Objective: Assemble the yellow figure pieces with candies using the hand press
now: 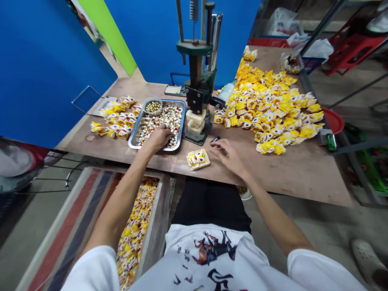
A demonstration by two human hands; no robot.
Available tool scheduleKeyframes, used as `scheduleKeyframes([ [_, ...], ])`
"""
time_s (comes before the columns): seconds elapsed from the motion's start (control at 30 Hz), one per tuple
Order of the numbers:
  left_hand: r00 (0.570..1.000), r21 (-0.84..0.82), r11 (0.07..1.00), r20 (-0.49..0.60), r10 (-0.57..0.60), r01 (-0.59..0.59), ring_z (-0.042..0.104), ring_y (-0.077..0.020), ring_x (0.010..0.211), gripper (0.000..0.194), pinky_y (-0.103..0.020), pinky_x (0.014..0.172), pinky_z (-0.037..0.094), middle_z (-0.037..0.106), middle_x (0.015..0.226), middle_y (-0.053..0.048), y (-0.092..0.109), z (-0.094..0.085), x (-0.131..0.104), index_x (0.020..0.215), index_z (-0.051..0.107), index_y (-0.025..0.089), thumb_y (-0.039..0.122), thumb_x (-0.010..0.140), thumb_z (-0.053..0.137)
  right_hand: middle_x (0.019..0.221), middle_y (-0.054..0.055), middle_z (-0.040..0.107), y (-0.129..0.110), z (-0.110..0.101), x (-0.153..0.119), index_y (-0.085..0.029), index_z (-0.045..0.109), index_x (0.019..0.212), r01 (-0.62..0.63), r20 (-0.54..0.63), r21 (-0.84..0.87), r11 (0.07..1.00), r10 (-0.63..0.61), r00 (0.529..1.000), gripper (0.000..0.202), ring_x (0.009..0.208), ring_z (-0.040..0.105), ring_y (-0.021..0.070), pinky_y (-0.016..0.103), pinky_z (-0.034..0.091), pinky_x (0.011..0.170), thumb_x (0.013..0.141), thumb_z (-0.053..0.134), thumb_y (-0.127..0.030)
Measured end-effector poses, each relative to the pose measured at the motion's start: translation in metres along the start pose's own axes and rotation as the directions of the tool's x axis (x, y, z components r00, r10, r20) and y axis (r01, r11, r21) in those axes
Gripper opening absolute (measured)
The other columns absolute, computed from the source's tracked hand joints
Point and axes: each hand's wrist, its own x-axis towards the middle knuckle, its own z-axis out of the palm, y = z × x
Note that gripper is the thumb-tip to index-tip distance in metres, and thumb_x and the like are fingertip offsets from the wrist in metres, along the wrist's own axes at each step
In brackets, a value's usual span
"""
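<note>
My left hand (161, 137) reaches into a metal tray (183, 117) of small white, red and yellow plastic pieces (168, 117). Its fingers are curled down among the pieces, and what they pinch is hidden. My right hand (228, 157) rests low over the table with fingers loosely bent and apart, holding nothing that I can see. Just beyond its fingertips lies a small black object (215, 139), its kind unclear. Between my hands, near the table's front edge, a cream block mould (198, 166) bears a yellow and white animal-head figure part (197, 156).
A hand press (198, 52) stands behind the mould. A bowl of gold beads (153, 107) sits in the tray's corner. Yellow and white figures lie in a small pile (119, 117) at left and a large heap (266, 105) at right. Below left is a box of figure parts (138, 230).
</note>
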Motion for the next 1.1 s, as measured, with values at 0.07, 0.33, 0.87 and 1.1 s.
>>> scheduleKeyframes([
  [0.07,1.000,-0.080,0.997,0.016,-0.001,0.002,0.062,-0.0257,0.082,0.010,-0.037,0.089,0.055,0.064,0.087,-0.009,-0.007,0.003,0.009,0.075,0.079,0.022,0.030,0.081,0.078,0.134,0.011,0.070,0.004,0.001,-0.006,-0.027,0.077,0.133,0.004,0.019,-0.009,1.000,-0.004,1.000,0.035,0.122,0.070,0.0258,0.040,0.064,0.099,0.110,0.065,-0.050],
  [0.33,0.968,-0.608,0.772,-0.024,-0.250,0.184,0.060,-0.0167,0.070,0.020,-0.028,0.071,0.049,0.073,0.082,-0.006,0.024,-0.017,-0.005,0.082,0.082,0.019,0.024,0.070,0.096,0.120,0.010,0.076,-0.019,0.003,0.008,-0.024,0.083,0.120,0.009,-0.029,0.070,0.998,-0.007,1.000,0.033,0.110,0.073,0.0236,0.036,0.061,0.090,0.109,0.065,-0.051],
  [0.87,0.888,-0.878,0.468,-0.129,-0.441,0.105,0.067,-0.0154,0.072,0.029,-0.028,0.073,0.057,0.078,0.087,-0.003,0.106,0.065,-0.094,0.099,0.085,0.021,0.042,0.080,0.095,0.090,0.006,0.082,-0.024,0.047,0.060,-0.014,0.087,0.098,-0.255,0.337,0.353,0.900,0.132,0.932,0.059,0.080,0.070,0.0186,0.027,0.051,0.072,0.080,0.089,-0.070],
  [1.1,0.900,-0.843,0.402,0.195,-0.391,0.357,0.058,-0.0123,0.057,0.038,-0.023,0.056,0.047,0.071,0.068,-0.004,0.101,0.051,-0.095,0.080,0.081,0.016,0.051,0.080,0.095,0.087,0.008,0.082,-0.009,0.050,0.067,-0.015,0.087,0.090,-0.099,0.351,0.138,0.985,0.045,0.935,0.059,0.078,0.070,0.0201,0.027,0.047,0.068,0.083,0.085,-0.073],
])
